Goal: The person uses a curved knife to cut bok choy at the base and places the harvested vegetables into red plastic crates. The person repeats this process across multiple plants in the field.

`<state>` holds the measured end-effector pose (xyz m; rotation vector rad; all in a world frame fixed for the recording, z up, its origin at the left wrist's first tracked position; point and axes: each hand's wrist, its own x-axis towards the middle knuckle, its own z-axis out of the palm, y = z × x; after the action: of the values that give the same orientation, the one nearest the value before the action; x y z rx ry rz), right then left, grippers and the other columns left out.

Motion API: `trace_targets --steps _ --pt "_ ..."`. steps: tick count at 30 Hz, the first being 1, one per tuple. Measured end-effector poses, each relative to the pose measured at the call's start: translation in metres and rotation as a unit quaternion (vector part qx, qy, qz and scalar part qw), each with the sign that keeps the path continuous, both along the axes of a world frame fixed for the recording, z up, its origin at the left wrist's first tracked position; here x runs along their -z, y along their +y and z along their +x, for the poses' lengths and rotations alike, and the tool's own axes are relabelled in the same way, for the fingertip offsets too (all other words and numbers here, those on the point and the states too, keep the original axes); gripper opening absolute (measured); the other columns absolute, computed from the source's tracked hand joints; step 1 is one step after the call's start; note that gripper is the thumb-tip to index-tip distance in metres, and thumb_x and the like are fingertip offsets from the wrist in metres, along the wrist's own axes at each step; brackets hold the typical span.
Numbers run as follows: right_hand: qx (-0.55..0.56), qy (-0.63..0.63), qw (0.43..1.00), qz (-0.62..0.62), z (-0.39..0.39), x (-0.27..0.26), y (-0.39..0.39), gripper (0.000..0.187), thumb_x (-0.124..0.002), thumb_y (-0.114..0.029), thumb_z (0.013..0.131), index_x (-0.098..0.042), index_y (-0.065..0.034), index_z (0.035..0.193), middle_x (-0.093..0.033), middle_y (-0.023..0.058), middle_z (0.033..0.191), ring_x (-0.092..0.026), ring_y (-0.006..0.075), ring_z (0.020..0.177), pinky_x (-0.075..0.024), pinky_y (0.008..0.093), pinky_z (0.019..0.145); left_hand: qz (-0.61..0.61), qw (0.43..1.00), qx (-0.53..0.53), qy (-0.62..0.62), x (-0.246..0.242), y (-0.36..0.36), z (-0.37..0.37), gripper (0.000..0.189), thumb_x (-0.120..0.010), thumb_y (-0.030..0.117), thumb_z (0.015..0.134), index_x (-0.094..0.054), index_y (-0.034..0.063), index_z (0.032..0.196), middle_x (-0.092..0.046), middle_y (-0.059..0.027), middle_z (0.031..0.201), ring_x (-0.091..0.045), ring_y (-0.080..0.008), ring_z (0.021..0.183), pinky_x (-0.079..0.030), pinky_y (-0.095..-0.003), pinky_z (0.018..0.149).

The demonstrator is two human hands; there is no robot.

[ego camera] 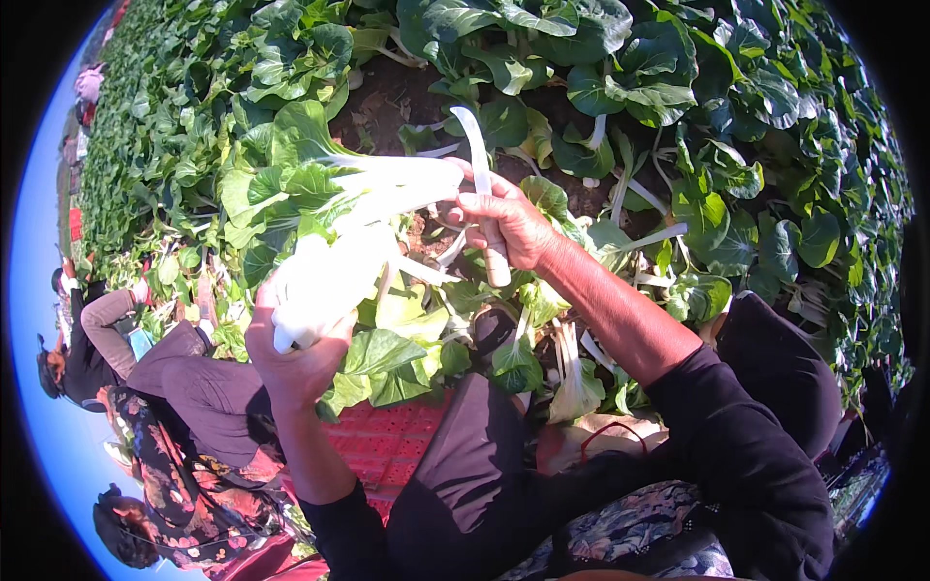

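Observation:
My left hand (301,356) grips heads of bok choy with thick white stalks (327,279), overexposed in the sun, their green leaves (290,181) pointing up and left. In my right hand (508,221) is a knife (479,163) with a curved blade tip pointing up and a pale handle (496,261). The fingers of that hand also touch the base of a white-stalked bok choy (407,174) that reaches left toward the leaves. Loose leaves (385,356) and cut stalks lie below, between my two hands.
A red plastic crate (385,443) stands beside my knee. Trimmed stalks and leaves (574,370) lie on the soil near my legs. Dense rows of growing bok choy (763,87) spread ahead and to the right. Several other people, one in a floral top (167,465), are at the left.

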<state>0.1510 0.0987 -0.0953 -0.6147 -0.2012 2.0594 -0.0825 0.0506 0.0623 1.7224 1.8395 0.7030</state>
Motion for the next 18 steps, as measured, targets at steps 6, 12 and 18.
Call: trace_targets --steps 6,12,18 --pt "0.031 -0.046 0.985 0.162 0.062 -0.111 -0.034 0.072 -0.074 -0.010 0.075 -0.038 -0.0028 0.137 -0.058 0.0049 0.084 -0.046 0.0077 0.055 -0.0388 0.0210 0.048 0.030 0.989 0.071 -0.126 -0.065 -0.054 0.044 0.068 -0.081 0.003 0.059 -0.052 -0.0017 0.121 -0.063 -0.0091 0.108 -0.061 -0.0166 0.098 -0.049 -0.0309 0.087" --pt "0.030 -0.399 0.855 0.330 0.151 -0.237 -0.044 0.058 -0.080 -0.015 0.064 -0.058 0.0026 0.115 -0.063 0.0048 0.083 -0.053 0.0060 0.062 -0.0446 0.0201 0.055 0.041 0.941 0.122 -0.313 -0.115 -0.096 0.058 0.085 -0.077 -0.008 0.056 -0.041 0.0009 0.134 -0.053 -0.0077 0.125 -0.052 -0.0197 0.115 -0.043 -0.0333 0.098" --pt "-0.014 -0.522 0.766 0.374 0.222 -0.297 -0.102 0.052 -0.076 -0.013 0.053 -0.065 -0.0002 0.103 -0.066 0.0065 0.084 -0.061 0.0130 0.074 -0.0504 0.0268 0.072 -0.033 0.910 0.064 -0.409 -0.170 -0.131 0.072 0.067 -0.072 -0.004 0.060 -0.049 -0.0042 0.123 -0.062 -0.0129 0.109 -0.062 -0.0256 0.099 -0.049 -0.0348 0.090"
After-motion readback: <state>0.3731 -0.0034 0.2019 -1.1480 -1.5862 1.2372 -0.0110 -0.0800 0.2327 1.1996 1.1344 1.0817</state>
